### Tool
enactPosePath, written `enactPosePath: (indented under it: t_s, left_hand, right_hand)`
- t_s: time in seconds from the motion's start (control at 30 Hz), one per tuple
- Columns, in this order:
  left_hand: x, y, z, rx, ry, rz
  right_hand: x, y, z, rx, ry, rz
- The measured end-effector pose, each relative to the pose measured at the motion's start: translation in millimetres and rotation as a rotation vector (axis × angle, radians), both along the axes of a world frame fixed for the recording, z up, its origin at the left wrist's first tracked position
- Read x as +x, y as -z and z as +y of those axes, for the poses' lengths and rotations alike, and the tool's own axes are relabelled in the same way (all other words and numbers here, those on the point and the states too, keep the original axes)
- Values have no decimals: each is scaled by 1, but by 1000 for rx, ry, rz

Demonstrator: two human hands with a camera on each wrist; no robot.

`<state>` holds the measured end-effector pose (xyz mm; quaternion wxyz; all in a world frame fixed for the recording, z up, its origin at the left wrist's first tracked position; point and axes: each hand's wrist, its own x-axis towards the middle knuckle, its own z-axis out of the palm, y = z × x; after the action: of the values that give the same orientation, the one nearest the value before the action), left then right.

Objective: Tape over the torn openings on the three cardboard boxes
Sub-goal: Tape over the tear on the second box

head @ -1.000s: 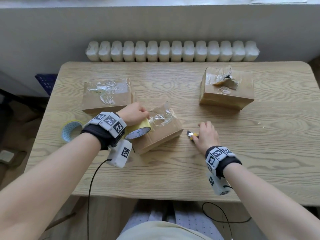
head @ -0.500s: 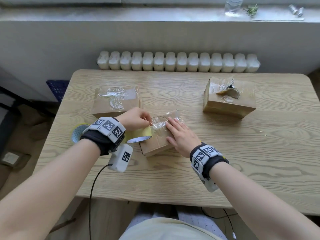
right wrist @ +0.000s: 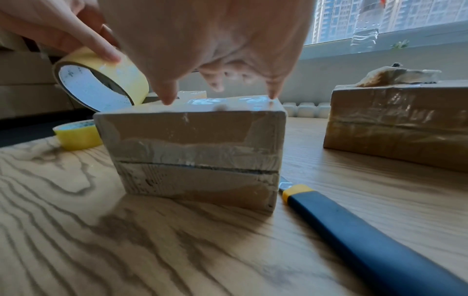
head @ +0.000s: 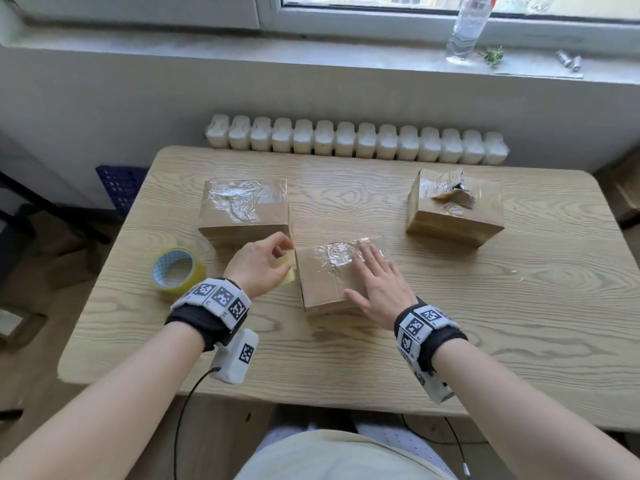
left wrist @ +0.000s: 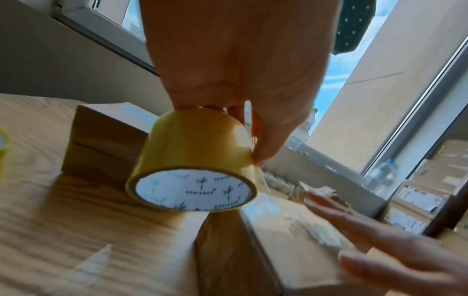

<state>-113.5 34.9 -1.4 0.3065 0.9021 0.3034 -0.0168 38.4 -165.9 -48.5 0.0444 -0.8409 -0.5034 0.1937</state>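
Observation:
Three cardboard boxes sit on the wooden table (head: pixel 450 323). Wrinkled clear tape covers the top of the left box (head: pixel 244 209). The right box (head: pixel 455 207) shows a torn flap sticking up. My right hand (head: pixel 370 258) lies flat with straight fingers on the shiny tape atop the middle box (head: pixel 329 282); its fingertips (right wrist: pixel 167 100) touch that box (right wrist: pixel 192 152). My left hand (head: pixel 277 258) grips a yellow tape roll (head: pixel 284 273) at the box's left edge. The roll (left wrist: pixel 195 160) hangs tilted beside the box, and a strip runs from it onto the box top.
A second yellow tape roll (head: pixel 177 271) lies on the table at the left. A utility knife (right wrist: pixel 354 226) with a dark handle lies just right of the middle box, hidden under my arm in the head view. A radiator (head: pixel 356 142) and a windowsill bottle (head: pixel 467 26) stand behind.
My right hand left the knife on the table and now lies flat on the middle box's taped top. My left hand has carried the roll to the box's left edge.

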Motion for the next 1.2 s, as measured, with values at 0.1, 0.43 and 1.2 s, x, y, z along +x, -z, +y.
enactPosePath:
  t_s: [0.1, 0.43, 1.2]
  left_hand:
    - [-17, 22, -2, 55, -39, 2]
    - [-34, 68, -13, 193, 9, -35]
    - [-10, 65, -27, -62, -15, -73]
  right_hand:
    - [-3, 6, 7, -35, -131, -92]
    - [-5, 18, 20, -80, -19, 12]
    - [27, -4, -2, 366, 936, 784]
